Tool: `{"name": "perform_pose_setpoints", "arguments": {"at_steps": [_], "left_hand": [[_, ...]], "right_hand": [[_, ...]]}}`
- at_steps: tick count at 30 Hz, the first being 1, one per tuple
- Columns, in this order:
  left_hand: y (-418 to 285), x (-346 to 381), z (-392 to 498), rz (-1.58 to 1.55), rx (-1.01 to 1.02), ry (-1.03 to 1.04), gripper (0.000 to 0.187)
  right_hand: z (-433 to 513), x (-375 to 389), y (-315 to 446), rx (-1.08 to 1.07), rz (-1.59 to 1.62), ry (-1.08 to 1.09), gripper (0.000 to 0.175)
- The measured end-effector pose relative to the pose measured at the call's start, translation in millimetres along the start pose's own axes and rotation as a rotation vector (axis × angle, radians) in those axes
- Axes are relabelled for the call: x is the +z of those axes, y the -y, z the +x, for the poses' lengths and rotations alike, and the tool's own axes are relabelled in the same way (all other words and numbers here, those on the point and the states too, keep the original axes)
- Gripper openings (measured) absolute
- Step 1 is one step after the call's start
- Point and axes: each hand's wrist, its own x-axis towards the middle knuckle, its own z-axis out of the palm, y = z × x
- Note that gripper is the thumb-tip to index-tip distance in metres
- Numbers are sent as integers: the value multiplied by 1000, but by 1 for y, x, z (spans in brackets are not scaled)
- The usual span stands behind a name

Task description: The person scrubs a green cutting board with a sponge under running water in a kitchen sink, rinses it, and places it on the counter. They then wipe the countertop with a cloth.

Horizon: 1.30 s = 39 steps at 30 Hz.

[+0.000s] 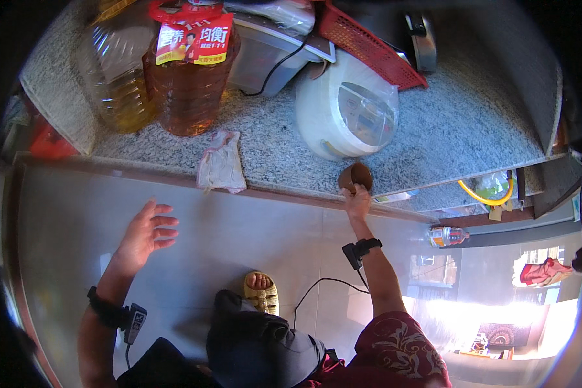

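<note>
My right hand [357, 203] grips the near side of a brown cup [363, 174] at the front edge of the granite counter [281, 145]. The cup's dark inside faces partly towards me; whether it holds anything I cannot tell. Just behind it stands a white rice cooker [315, 116] with a clear lid panel. Out over the floor, my left hand [148, 233] has its fingers apart and holds nothing. Nearest to it, a whitish cloth glove or rag [220, 165] hangs partly over the counter's edge.
Two large plastic oil bottles, one amber [189, 97] and one paler [121, 97], stand at the left. Behind the cooker are a red perforated basket [368, 43] and a translucent bin [262, 58]. A plastic bottle [448, 236] is on the floor at right. A cable [315, 281] trails from my right wrist.
</note>
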Motion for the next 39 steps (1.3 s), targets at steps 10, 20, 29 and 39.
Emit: {"name": "perform_pose_setpoints", "arguments": {"at_steps": [10, 20, 29, 39], "left_hand": [[-4, 6, -1, 8, -9, 0, 59], [-7, 0, -4, -11, 17, -14, 58], [-5, -28, 4, 41, 72, -132, 57], [-12, -127, -24, 26, 228, -502, 58]], "right_hand": [[12, 13, -5, 111, -75, 33, 37], [33, 20, -3, 178, -128, 72, 41], [-20, 12, 125, -354, 6, 75, 55], [-30, 93, 315, -734, 66, 280, 73]]}}
